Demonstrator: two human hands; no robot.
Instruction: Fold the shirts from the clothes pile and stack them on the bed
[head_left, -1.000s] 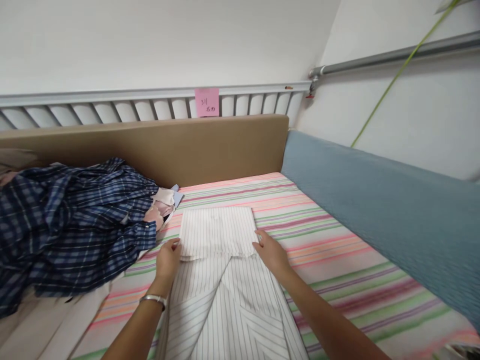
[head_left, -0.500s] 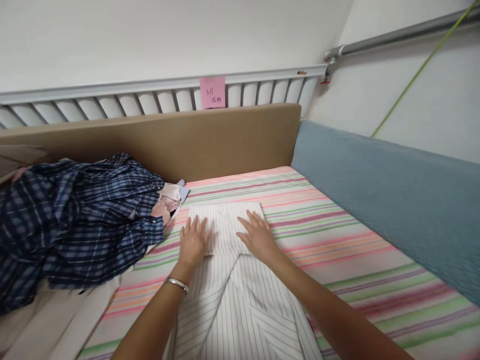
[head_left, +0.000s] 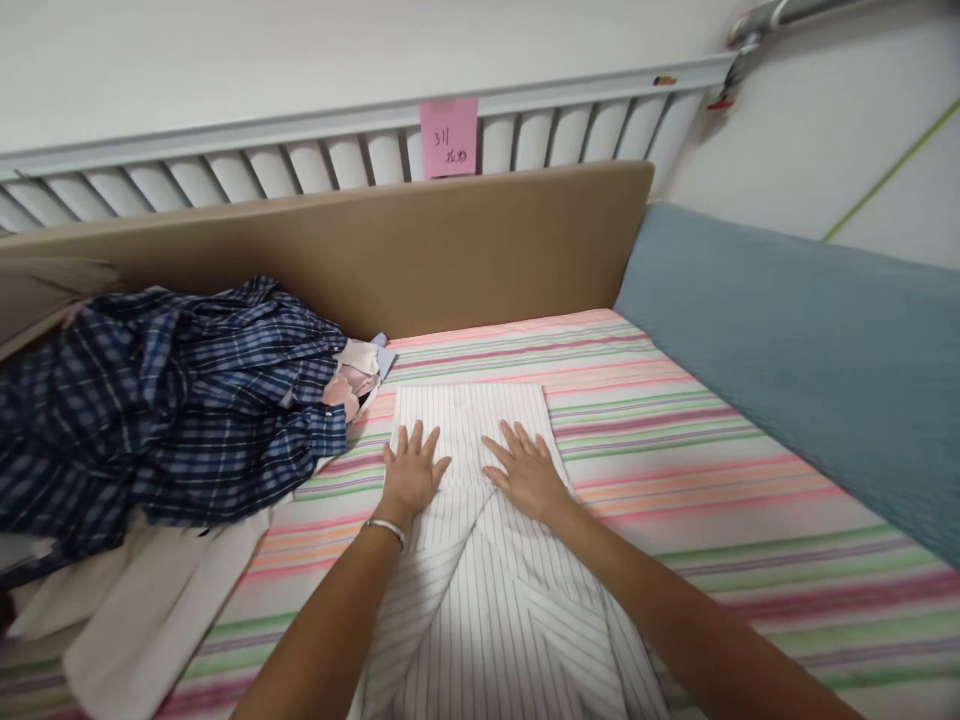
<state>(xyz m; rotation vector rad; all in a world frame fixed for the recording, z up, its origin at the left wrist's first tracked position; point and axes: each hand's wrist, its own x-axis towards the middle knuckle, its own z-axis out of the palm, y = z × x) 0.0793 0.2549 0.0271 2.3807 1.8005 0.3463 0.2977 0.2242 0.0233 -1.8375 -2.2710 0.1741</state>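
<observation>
A white shirt with thin dark pinstripes (head_left: 465,610) lies partly folded in front of me, its far end a flat rectangle and its sides turned inward in slanting layers. My left hand (head_left: 412,468) rests flat on the left side of the folded end, fingers spread, a silver bangle on the wrist. On the right side of the same end my right hand (head_left: 529,472) lies palm down with its fingers apart. Neither hand grips the cloth. The shirt's near end runs out of view at the bottom.
The bed sheet (head_left: 750,480) has coloured stripes. At left lies a heap with a blue plaid shirt (head_left: 187,400) over pale garments (head_left: 172,600). A tan padded board (head_left: 487,260) closes the back, below a radiator bearing a pink note (head_left: 448,138). A blue-grey padded side (head_left: 787,340) stands right.
Both hands have slid nearer to me along the shirt, off its upper part toward the fold line. The view has shifted slightly, moving the background.
</observation>
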